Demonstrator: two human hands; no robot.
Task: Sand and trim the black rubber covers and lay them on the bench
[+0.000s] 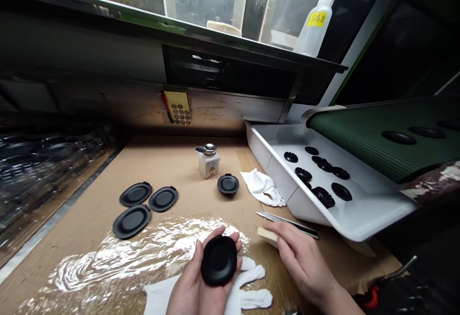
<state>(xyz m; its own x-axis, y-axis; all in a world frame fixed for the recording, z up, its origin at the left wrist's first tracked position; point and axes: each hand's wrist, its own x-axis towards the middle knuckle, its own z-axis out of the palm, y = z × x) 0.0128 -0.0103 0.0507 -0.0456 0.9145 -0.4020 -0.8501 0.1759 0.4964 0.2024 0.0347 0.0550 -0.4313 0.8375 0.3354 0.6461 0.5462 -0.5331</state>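
Note:
My left hand (192, 279) cradles a black oval plastic cover (219, 261), palm up, with the fingers curled about its edge. Between thumb and fingers of my right hand (305, 260) is a small cream-coloured block (266, 235), apart from the cover. Under my left hand lies a white glove (253, 286). A utility knife (287, 223) rests just beyond my right hand. Farther back sits another black cover (228, 185), beside a small white pump bottle (209, 162) with a metal top. To the left lie several black covers (132, 221).
On the right stands a white tray (294, 202) holding several black parts, below a green conveyor belt (362, 133) carrying more. A crumpled white glove (262, 187) lies against the tray. Clear plastic trays (53, 147) are at the left; a squeeze bottle (314, 29) stands on the shelf.

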